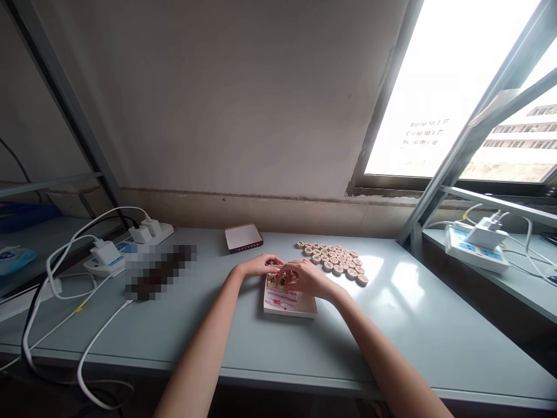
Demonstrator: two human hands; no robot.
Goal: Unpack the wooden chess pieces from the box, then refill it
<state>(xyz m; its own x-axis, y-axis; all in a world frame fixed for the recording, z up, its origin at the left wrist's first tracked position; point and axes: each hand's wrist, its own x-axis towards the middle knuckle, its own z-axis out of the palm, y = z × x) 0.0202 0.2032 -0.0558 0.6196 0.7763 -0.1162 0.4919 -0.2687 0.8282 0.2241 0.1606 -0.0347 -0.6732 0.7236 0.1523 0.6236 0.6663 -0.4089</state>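
left hand, right hand on xiangqi pieces; desk edge distant

Pixelation hides the desk object; the left hand and right hand partly cover the wooden discs beneath them.

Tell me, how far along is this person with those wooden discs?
Done: a few wooden Chinese chess pieces already sit on the white box. In hand: the left hand and the right hand are cupped over those pieces. Left: a much larger heap of pieces lies beside the box, off it.
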